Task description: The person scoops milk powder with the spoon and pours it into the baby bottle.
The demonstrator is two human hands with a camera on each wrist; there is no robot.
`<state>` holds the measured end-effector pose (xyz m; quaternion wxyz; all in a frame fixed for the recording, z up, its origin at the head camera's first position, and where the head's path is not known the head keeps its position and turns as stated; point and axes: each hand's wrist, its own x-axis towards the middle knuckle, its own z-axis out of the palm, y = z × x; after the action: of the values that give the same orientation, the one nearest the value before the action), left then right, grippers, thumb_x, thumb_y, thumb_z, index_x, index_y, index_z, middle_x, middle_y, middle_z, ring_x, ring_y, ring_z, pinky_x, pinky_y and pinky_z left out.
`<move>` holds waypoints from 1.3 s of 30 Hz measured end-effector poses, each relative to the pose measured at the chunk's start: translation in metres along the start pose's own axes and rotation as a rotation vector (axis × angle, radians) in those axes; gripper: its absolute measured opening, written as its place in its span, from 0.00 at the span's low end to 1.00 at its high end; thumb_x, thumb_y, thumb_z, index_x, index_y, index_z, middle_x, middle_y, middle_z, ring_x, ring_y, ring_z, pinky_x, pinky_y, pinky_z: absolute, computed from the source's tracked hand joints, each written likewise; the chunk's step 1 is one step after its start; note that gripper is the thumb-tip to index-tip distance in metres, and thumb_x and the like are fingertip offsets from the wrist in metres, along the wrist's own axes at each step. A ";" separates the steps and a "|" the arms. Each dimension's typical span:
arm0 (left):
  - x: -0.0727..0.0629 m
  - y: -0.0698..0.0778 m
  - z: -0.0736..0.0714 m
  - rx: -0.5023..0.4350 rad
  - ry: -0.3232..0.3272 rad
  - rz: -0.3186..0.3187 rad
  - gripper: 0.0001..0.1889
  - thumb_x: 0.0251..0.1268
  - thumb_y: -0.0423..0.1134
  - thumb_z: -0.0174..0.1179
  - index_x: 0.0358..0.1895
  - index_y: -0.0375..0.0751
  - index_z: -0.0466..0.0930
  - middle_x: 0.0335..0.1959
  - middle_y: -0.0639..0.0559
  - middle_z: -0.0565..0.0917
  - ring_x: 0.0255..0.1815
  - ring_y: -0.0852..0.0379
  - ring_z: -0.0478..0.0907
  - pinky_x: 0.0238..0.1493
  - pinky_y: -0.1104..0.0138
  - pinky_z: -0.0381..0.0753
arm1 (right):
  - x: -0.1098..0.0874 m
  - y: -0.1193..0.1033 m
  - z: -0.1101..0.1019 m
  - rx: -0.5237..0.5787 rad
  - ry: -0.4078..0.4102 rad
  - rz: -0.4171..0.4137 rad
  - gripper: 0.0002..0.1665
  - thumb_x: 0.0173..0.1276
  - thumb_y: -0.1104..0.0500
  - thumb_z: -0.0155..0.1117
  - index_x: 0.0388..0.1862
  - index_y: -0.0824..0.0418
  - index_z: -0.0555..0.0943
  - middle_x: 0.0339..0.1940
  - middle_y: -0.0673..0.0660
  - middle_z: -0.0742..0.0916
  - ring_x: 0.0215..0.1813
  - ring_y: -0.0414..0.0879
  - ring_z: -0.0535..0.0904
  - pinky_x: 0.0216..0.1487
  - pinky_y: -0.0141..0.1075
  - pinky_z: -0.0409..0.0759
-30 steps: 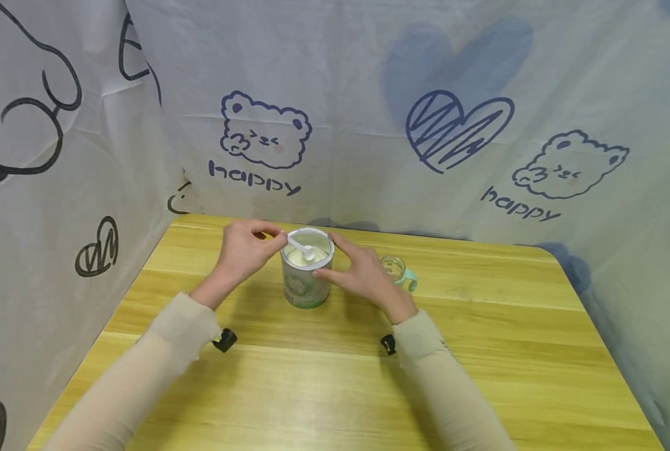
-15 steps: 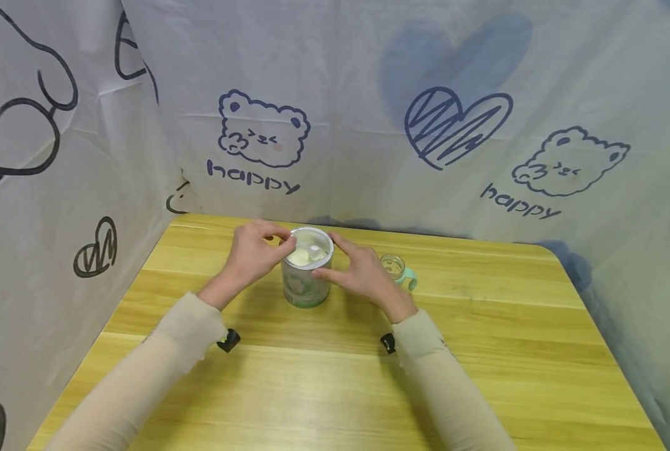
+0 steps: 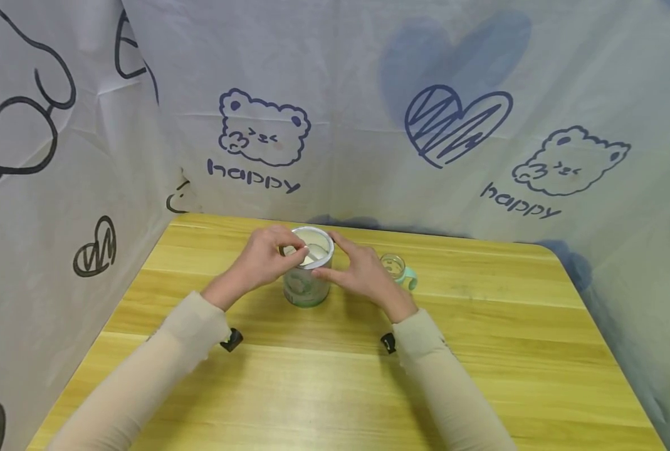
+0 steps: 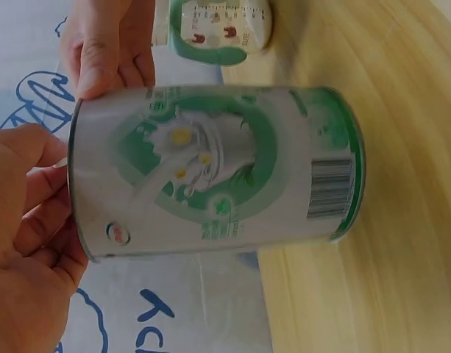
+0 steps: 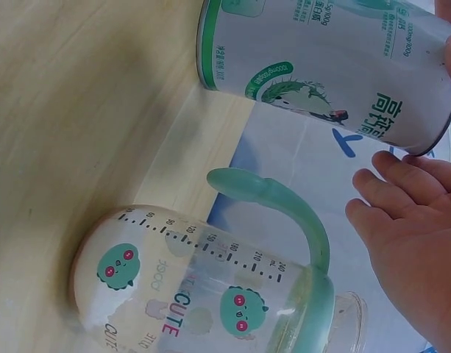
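A white-and-green milk powder can (image 3: 306, 285) stands upright and uncovered on the table, pale powder inside. Over its left rim, my left hand (image 3: 267, 258) pinches the handle of a white scoop (image 3: 313, 255); the scoop's bowl is down in the can and hard to make out. My right hand (image 3: 363, 269) holds the can by the rim from the right, thumb in front and fingers farther back. In the left wrist view the can (image 4: 210, 173) shows its milk-splash print and barcode, with left fingers at the rim. A baby bottle (image 5: 203, 279) stands beside the right hand.
The bottle has a mint-green handle (image 5: 284, 202), printed measuring marks and pale contents, and its top is uncovered. A wooden table (image 3: 312, 388) lies beneath everything. White cloth (image 3: 363, 175) with bear and heart drawings hangs behind the table and along its sides.
My left hand has moved right, farther over the can's opening. The scoop, earlier lying across the opening with its bowl visible, has gone into the powder. The right hand stays at the rim.
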<state>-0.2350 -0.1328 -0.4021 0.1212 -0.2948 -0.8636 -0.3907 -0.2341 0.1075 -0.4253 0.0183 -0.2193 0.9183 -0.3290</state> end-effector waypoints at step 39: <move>0.005 -0.004 -0.014 -0.140 0.032 -0.278 0.09 0.71 0.37 0.66 0.42 0.35 0.92 0.40 0.42 0.92 0.43 0.47 0.85 0.47 0.61 0.82 | -0.003 -0.002 0.000 0.012 0.003 0.009 0.56 0.67 0.32 0.72 0.85 0.54 0.62 0.78 0.63 0.76 0.75 0.59 0.77 0.73 0.56 0.76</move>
<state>-0.2413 -0.1435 -0.3928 0.0588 -0.1742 -0.8647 -0.4675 -0.2310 0.1073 -0.4238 0.0197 -0.2145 0.9173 -0.3348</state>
